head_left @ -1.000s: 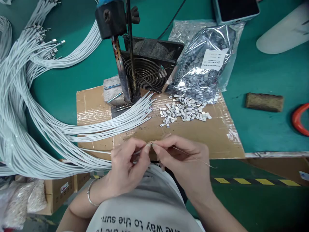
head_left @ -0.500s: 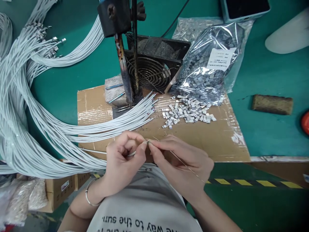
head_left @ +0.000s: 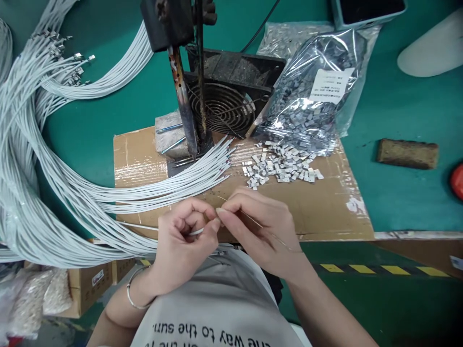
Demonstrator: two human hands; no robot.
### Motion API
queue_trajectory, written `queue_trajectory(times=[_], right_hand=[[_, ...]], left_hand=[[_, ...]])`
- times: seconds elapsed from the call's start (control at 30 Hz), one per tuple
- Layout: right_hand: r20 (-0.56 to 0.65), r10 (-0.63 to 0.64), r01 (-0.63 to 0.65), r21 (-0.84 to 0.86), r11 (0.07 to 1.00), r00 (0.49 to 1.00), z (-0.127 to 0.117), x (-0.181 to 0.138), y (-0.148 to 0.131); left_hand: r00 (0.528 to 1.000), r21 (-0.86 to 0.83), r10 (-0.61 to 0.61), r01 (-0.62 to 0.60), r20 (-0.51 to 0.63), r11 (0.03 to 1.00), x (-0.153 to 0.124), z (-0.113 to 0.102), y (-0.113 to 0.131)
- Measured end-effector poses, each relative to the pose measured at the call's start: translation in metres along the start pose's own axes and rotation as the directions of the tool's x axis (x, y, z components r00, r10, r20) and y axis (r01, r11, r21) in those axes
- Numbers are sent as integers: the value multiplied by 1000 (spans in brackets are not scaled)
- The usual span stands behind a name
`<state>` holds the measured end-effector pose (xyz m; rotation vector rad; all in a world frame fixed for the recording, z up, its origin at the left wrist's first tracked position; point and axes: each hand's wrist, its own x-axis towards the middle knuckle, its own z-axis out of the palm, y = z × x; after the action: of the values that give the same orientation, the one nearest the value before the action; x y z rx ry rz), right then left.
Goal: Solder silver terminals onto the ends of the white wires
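My left hand [head_left: 183, 238] is closed in a pinch on the end of a white cable [head_left: 137, 226], just above the near edge of the cardboard sheet [head_left: 325, 207]. My right hand [head_left: 262, 229] meets it fingertip to fingertip, its fingers pinched together, with a thin metal wire [head_left: 260, 226] running across its palm. A tiny piece may sit between the fingertips; it is too small to make out. A fan of white cable ends [head_left: 202, 173] lies on the cardboard just beyond my hands. A heap of small grey metal parts [head_left: 280, 166] lies to the right of them.
A soldering iron on a stand [head_left: 183, 101] rises in front of a black fan [head_left: 226, 96]. An open plastic bag of metal parts [head_left: 311, 111] lies behind the heap. Big loops of white cable [head_left: 32, 159] fill the left. A brown block [head_left: 407, 153] lies at the right.
Both hands have moved a little farther onto the cardboard, fingertips still together. The wire in my right hand has tilted with it.
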<state>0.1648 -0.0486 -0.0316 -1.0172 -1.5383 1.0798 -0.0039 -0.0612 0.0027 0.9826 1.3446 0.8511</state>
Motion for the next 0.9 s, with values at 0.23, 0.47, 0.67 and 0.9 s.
queue_trajectory(times=[0.23,0.47,0.67,0.9], right_hand=[[-166,-270,231,-220,948,948,20,-10,13],[-468,-33,-122,-298,947,883,-20,-11,22],[-33,-203,139,-620,772,979,-47,-9,39],[30,-165,146,-634,759,986,-46,-12,41]], left_hand=[[984,-91,-146,155,99,984,7,-4,1],[993,-174,-120,115,-21,978,18,-14,-4],[990,-217,-137,127,-29,968,24,-14,-5],[991,-194,-127,118,-38,974,23,-14,-5]])
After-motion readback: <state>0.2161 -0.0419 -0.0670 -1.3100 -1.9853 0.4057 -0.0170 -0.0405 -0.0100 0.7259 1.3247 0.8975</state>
